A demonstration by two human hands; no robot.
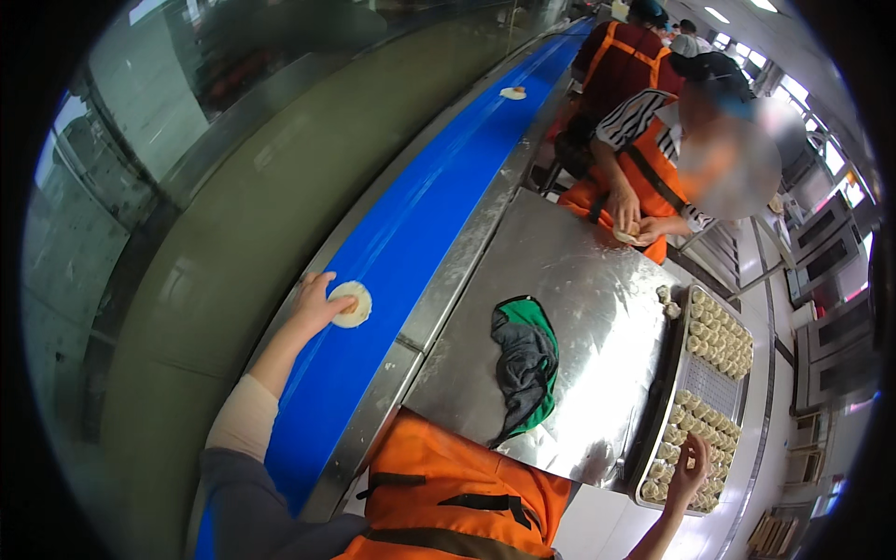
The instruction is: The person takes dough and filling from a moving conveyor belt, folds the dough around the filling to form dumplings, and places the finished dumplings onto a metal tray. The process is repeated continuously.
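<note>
the left hand is reaching over the blue belt, its thumb and fingers spreading part-way apart at the left edge of a pale dough disc. the disc is lying flat on the belt, carrying a small brownish filling near the thumb, and the fingers are not closing round it. the right hand is bending its fingers above the near end of a metal tray, among pleated dumplings; whether it is holding one, i cannot tell.

these dumplings are filling the near part of the tray, while a second group is filling the far part, a bare strip of liner showing between them. a few loose dumplings are sitting just beside the tray's far corner. between the hands, a crumpled grey and green cloth is lying on the steel counter.

farther up the belt, another topped disc is lying well apart from the first. across the counter, a co-worker in an orange apron is holding a filled piece of dough in both hands.
</note>
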